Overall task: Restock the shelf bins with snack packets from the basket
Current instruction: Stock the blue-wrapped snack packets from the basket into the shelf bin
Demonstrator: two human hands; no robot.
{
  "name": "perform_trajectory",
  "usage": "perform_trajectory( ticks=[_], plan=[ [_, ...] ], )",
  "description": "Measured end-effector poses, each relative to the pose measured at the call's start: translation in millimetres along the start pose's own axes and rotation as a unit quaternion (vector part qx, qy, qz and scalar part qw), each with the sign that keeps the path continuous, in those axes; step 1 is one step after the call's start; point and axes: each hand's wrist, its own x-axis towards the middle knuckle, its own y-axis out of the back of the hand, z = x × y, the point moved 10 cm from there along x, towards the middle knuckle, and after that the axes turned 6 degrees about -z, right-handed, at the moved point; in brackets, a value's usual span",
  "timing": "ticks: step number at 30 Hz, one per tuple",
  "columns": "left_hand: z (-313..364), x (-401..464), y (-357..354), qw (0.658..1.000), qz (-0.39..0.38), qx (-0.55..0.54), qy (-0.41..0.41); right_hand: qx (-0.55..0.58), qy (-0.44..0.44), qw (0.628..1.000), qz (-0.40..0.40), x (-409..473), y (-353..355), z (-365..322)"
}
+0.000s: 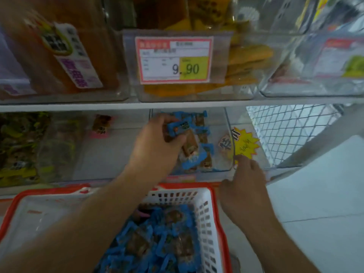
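Down on the lower shelf, left hand [155, 146] reaching into the clear bin [229, 134], fingers curled round a small bunch of blue snack packets [178, 129], hovering just over the ones already lying inside. Right hand [243, 186] pinching the bin's front right corner, looks like steadying it or keeping it pulled forward, though can't say which for sure.

Best bet for this bit: lower the handful right down before letting go, so nothing bounces over the low front wall. Lay them flat next to the others instead of heaping. Keep that corner held until the drop is done.

Plenty left to go, judging by the white basket with the red rim [211, 194] just below, heaped with more blue packets [157, 241].

Readable stuff: price tag [174, 60] on the bin above says 9.90 on a yellow patch, rest too blurry. Yellow starburst sticker [246, 142] beside the bin has handwriting, unreadable. Packet print not legible either.
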Motion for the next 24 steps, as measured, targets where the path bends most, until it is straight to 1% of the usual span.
perform_trajectory(
  ticks=[2, 4, 6, 9, 11, 13, 16, 18, 20, 24],
  plan=[
    [-10, 39, -28, 1.0, 0.006, -0.006, 0.03, -0.018, 0.003, 1.0, -0.016, 2, -1, -1],
    [-30, 71, -55, 0.994, 0.013, -0.055, 0.096, -0.026, -0.004, 0.999, -0.022, 6, 1, 0],
    [-46, 99, -74, 0.986, 0.034, -0.083, 0.14, -0.031, -0.011, 0.999, -0.028, 10, 2, 2],
    [-55, 132, -97, 0.983, 0.04, -0.091, 0.157, -0.041, -0.025, 0.998, -0.046, 14, 0, 6],
    [-59, 150, -106, 0.984, 0.043, -0.069, 0.156, -0.047, -0.022, 0.997, -0.053, 17, 0, 5],
    [-62, 164, -112, 0.987, 0.058, -0.041, 0.146, -0.044, -0.019, 0.997, -0.053, 19, -1, 6],
    [-57, 172, -118, 0.99, 0.058, -0.02, 0.125, -0.05, -0.013, 0.997, -0.054, 20, -2, 7],
    [-52, 172, -117, 0.992, 0.058, 0.036, 0.106, -0.048, -0.011, 0.997, -0.052, 20, -1, 7],
    [-46, 170, -113, 0.99, 0.056, 0.11, 0.068, -0.038, -0.01, 0.998, -0.049, 19, 1, 8],
    [-35, 155, -110, 0.985, 0.031, 0.168, -0.025, -0.028, -0.006, 0.998, -0.049, 17, 2, 7]
  ],
)
